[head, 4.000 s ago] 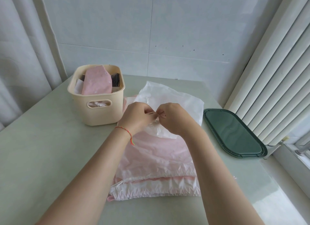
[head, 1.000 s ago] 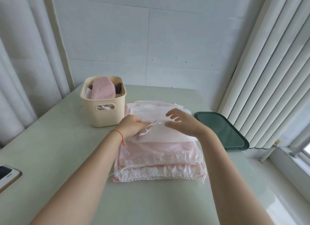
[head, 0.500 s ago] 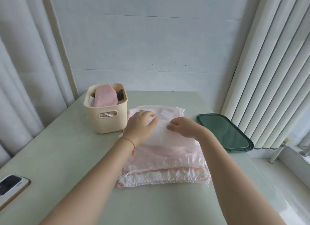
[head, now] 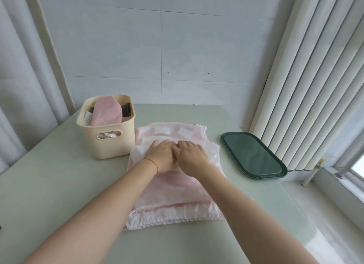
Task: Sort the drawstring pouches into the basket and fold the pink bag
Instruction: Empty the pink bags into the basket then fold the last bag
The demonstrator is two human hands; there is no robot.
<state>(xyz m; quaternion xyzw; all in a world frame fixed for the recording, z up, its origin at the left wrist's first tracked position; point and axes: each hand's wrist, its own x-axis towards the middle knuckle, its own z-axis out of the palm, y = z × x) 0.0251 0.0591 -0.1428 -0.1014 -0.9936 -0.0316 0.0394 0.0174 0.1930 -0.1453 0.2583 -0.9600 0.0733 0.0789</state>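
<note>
Pink fabric: a thin, crinkled pink drawstring bag (head: 173, 196) lies flat on the pale green tabletop (head: 59, 185), its gathered cord edge nearest the person.
White layer: a translucent white pouch (head: 137, 152) rests on the bag's far half, just right of the basket.
Left hand: the left hand (head: 160, 155), a red thread at its wrist, lies palm down with fingers straight, pressing the white layer.
Right hand: the right hand (head: 192, 156) touches it side by side, fingers likewise extended and flat, grasping nothing.
Basket: a cream plastic basket with cut-out handle (head: 107, 139) stands at the left, already holding a pink pouch (head: 106, 113) and darker items.
Tray: a dark green oblong tray (head: 254, 155) sits apart at the right, by the blinds.
Step in hand: apparently smoothing the layers before folding.
Doing it well: sweep both palms outward from the centre so trapped air escapes, keep edges aligned, and press lightly, since slippery fabric probably creeps.
</note>
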